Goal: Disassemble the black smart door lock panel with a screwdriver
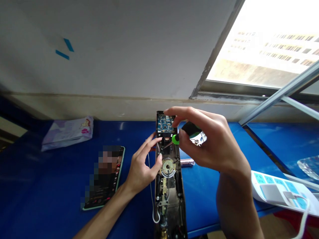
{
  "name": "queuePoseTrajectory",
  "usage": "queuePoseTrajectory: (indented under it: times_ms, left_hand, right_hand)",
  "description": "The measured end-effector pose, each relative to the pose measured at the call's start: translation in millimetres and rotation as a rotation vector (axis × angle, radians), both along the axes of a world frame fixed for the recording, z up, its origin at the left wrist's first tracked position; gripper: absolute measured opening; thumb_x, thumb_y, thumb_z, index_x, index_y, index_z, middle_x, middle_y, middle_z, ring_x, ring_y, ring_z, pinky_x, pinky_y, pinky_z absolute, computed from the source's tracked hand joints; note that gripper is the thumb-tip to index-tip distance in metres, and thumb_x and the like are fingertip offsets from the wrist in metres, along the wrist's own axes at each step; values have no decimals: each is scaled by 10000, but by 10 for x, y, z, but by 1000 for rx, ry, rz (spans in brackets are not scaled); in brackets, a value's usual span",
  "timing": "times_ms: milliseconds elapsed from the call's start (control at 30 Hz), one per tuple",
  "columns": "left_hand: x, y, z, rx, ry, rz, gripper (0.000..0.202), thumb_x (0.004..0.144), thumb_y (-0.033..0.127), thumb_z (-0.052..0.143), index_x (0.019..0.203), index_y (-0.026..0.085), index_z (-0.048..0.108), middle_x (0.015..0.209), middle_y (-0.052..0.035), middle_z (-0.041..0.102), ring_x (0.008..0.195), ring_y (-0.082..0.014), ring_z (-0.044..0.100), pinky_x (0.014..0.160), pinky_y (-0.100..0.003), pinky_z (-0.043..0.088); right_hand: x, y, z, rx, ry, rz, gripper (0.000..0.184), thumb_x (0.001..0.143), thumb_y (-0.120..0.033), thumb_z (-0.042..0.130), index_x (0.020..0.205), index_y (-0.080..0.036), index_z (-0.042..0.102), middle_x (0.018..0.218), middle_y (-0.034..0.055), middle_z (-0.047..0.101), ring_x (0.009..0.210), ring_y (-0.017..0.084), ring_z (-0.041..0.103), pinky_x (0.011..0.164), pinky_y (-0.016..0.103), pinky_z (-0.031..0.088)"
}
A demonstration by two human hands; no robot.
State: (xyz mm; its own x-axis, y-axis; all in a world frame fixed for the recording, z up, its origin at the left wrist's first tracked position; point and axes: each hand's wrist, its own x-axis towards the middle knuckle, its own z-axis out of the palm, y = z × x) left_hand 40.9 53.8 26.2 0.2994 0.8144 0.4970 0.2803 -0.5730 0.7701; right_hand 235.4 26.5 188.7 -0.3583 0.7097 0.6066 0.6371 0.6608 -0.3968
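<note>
A long black device casing (178, 199), open-faced, lies lengthwise before me on the blue table. Inside are a blue circuit board (164, 126) at the far end, a round metal part (168, 167) and brass-coloured mechanism pieces nearer to me. My left hand (142, 171) grips the casing's left edge, its thumb and fingers curled over the rim. A screwdriver with a black and green handle (175, 139) is in my right hand (211, 139), its shaft slanting down left into the casing below the board. Whether the tip touches a screw is too small to tell. A thin white cable (152, 202) hangs along the casing's left side.
Left of the casing lies a phone (107, 179) with its screen lit, and behind it a tissue pack (68, 132). A purplish packet (187, 162) is to the right. A white power strip (281, 191) with a plugged charger and metal bars stand farther right.
</note>
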Motion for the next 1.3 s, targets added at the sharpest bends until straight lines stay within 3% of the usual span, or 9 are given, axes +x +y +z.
queuePoseTrajectory:
  times_ms: [67,267,467,600,733,933,1100,1167,1300]
  left_hand:
    - [2,0,3,4,-2,-2,487,932,186,633,1415,247,621,1591,-95,578,1404,-287,622,1102,-417,600]
    - [0,7,-24,2,1,5,506,923,171,648,1420,259,621,1590,-86,581,1371,-285,646,1076,-407,615]
    - [-2,2,-8,3,5,3,499,926,183,644,1419,253,623,1597,-85,574,1392,-292,632,1101,-410,600]
    - [-4,5,-6,10,14,14,499,921,170,641,1414,252,627,1579,-88,593,1364,-292,654,1072,-404,619]
    - [1,4,0,2,11,12,497,924,182,644,1415,259,626,1592,-85,581,1376,-291,646,1070,-408,621]
    - [0,2,17,-6,28,16,489,925,208,638,1412,253,629,1603,-86,570,1425,-303,606,1147,-453,570]
    - [-13,0,-21,-12,23,14,491,923,204,650,1411,256,627,1576,-87,597,1364,-299,654,1076,-415,616]
    - [-12,2,-33,-14,20,15,485,930,198,650,1410,262,627,1584,-81,589,1370,-294,649,1072,-408,617]
    - [-5,6,-25,-16,8,5,488,936,202,650,1419,263,619,1602,-83,569,1384,-289,637,1077,-408,612]
  right_hand:
    - [-8,-12,0,-19,-9,-9,466,897,-135,633,1360,-182,659,1099,51,772,870,167,722,763,305,585]
    - [-21,22,-12,35,-2,-55,156,990,-263,724,1119,-180,752,915,8,782,678,92,664,610,228,511]
    - [-11,5,-15,-8,-12,-14,451,880,-111,662,1329,-154,665,1047,32,756,832,139,698,739,270,565]
    - [-19,19,-9,18,-30,-78,240,961,-274,741,1181,-180,725,900,9,757,679,108,653,594,248,492]
    - [-2,28,-12,29,-7,-41,135,1002,-265,715,1111,-189,739,925,10,776,717,101,685,637,229,515]
    - [-7,-18,-22,-21,-21,-19,472,849,-85,641,1310,-181,661,1075,38,747,832,137,688,732,259,560]
    - [-17,-9,-20,8,-43,-96,180,983,-308,711,1097,-170,733,895,23,745,691,112,645,614,239,495]
    - [-5,1,-21,20,-44,-79,202,1006,-363,714,1024,-163,744,865,17,747,668,97,632,590,229,470]
    - [14,-3,-33,16,-38,-45,202,1025,-211,630,1200,-177,725,995,33,765,743,108,662,638,238,497]
